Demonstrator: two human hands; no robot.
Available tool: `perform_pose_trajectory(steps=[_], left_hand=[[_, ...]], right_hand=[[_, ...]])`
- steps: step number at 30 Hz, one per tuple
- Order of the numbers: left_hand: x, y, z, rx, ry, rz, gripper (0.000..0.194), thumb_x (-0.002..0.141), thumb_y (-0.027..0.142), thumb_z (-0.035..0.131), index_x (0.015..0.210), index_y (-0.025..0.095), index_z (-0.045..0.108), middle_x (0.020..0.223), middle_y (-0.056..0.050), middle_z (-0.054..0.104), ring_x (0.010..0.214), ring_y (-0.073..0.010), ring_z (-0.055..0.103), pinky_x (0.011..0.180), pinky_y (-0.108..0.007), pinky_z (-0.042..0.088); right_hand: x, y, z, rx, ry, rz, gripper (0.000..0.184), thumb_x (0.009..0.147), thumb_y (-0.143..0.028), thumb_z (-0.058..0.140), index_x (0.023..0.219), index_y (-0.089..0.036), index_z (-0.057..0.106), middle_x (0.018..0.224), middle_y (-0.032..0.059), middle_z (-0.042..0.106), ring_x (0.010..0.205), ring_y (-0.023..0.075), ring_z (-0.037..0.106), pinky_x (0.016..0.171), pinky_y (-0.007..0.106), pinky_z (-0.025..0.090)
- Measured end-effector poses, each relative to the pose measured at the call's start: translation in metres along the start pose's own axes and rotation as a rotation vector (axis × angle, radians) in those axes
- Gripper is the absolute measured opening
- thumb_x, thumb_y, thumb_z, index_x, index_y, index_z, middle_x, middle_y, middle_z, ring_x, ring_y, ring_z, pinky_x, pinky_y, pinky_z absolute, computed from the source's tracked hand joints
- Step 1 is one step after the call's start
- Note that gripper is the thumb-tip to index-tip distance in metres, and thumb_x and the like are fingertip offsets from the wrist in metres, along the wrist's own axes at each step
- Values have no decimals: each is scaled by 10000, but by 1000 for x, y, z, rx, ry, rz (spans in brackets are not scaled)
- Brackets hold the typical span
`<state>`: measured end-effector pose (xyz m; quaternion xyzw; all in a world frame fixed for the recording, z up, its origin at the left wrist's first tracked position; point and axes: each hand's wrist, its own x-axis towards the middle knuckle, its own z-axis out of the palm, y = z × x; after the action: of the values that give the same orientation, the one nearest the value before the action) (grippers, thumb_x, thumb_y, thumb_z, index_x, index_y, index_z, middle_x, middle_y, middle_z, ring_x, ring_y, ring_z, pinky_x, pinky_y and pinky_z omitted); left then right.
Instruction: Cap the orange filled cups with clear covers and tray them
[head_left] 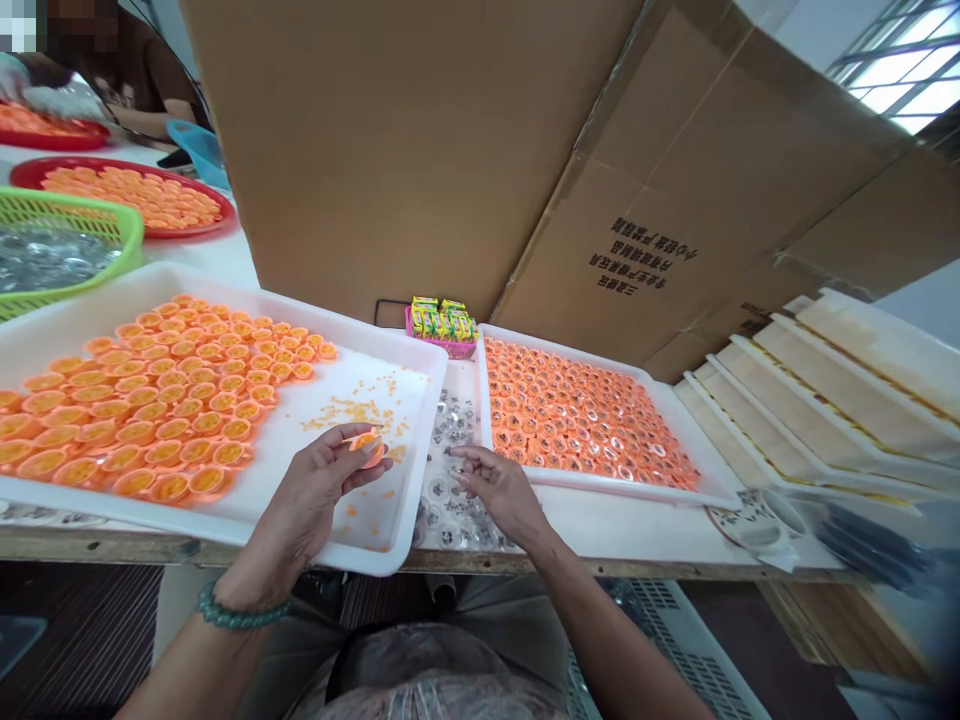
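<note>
My left hand [319,485] pinches one small orange cup [367,444] over the near right part of a white tray [409,440]. That tray holds several rows of filled orange cups [150,400] and scattered yellow bits [360,410]. My right hand [499,485] rests with bent fingers on a heap of clear round lids [450,470] lying between the two trays; what its fingertips hold is too small to name. A second white tray [716,490] to the right is packed with lidded orange cups [577,415].
A pink basket of small yellow-green boxes [442,325] stands behind the lids. Large cardboard sheets [420,140] wall off the back. Stacked white trays [840,400] lie at the right. A green basket [67,235], red plates of cups [127,195] and another person [90,85] are far left.
</note>
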<state>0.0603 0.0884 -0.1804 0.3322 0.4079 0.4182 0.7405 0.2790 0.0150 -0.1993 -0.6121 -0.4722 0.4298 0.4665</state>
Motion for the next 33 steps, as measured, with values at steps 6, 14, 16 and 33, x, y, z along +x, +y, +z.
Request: perform_pose_trajectory(steps=[6, 14, 16, 33], left_hand=[[-2, 3, 5, -70, -15, -46, 308, 666, 310, 748, 909, 133, 683, 933, -69, 682, 850, -225, 662, 805, -309, 529], [-1, 3, 2, -138, -61, -16, 273, 712, 269, 713, 953, 144, 687, 930, -77, 688, 823, -174, 647, 779, -268, 526], [-1, 3, 2, -163, -43, -14, 274, 707, 247, 710, 957, 139, 686, 924, -79, 689, 813, -169, 645, 783, -272, 525], [0, 2, 1, -186, -29, -25, 194, 706, 241, 697, 862, 150, 625, 823, -45, 664, 757, -160, 643, 807, -315, 517]], right_hand=[[11, -39, 24, 262, -70, -55, 200, 704, -290, 701, 868, -208, 623, 711, -24, 568, 673, 123, 572, 663, 269, 476], [33, -51, 62, 262, -81, -133, 225, 713, -298, 694, 912, -202, 653, 751, -19, 586, 676, 107, 552, 674, 248, 464], [34, -49, 68, 298, -92, -103, 312, 730, -313, 675, 1027, -229, 632, 766, -28, 566, 653, 103, 573, 676, 263, 490], [31, -40, 67, 155, -77, -90, 271, 748, -308, 644, 995, -197, 646, 726, -13, 592, 670, 115, 540, 649, 239, 438]])
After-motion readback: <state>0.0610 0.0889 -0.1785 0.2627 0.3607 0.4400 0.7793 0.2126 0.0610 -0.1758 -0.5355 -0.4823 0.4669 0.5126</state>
